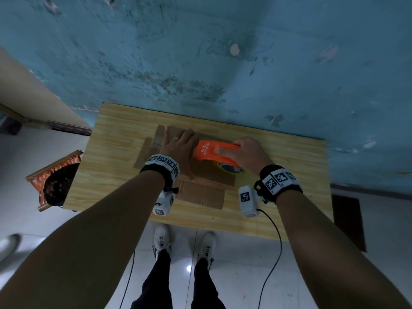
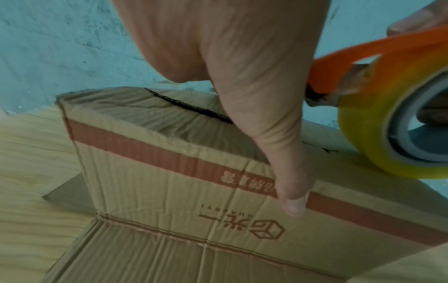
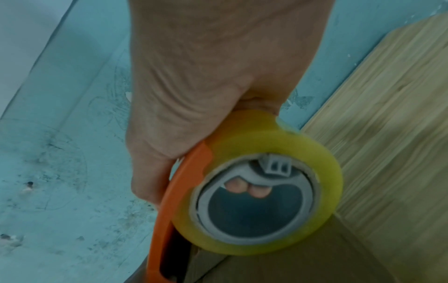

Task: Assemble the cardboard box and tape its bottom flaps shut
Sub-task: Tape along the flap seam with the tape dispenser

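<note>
A brown cardboard box (image 1: pixel 207 175) with red printed bands stands upside down on the wooden table (image 1: pixel 116 152), its lower flaps spread flat on the top. My left hand (image 1: pixel 178 143) lies flat on the folded bottom flaps, and its thumb (image 2: pixel 288 181) hangs down the printed side wall (image 2: pixel 169 181). A dark gap shows between the flaps by the palm. My right hand (image 1: pixel 249 152) grips an orange tape dispenser (image 1: pixel 214 150) with a yellowish tape roll (image 3: pixel 261 199), held over the box top just right of the left hand.
The table stands against a worn blue wall (image 1: pixel 223 52). A woven orange basket (image 1: pixel 55 177) holding something dark sits on the floor to the left. Cables hang from both wrist cameras down to the white tiled floor (image 1: pixel 240 264) by my shoes.
</note>
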